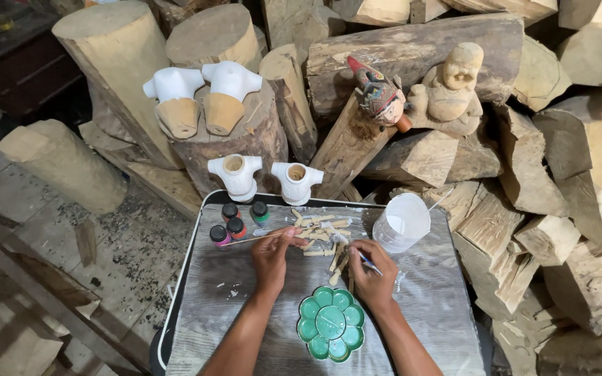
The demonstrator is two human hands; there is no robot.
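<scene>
Both forearms bare to the frame edge; no sleeves, gloves, rings or watch on left hand [270, 256] or right hand [371, 273].

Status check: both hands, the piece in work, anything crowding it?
Left hand pinches a thin wooden stick. Right hand grips a blue-handled brush over small pale wooden pieces. Green flower-shaped palette, small paint jars, white plastic cup close by.

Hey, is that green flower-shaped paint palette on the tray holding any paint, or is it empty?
Empty: the green palette shows only clean, glossy green wells, no other colour in them.
</scene>
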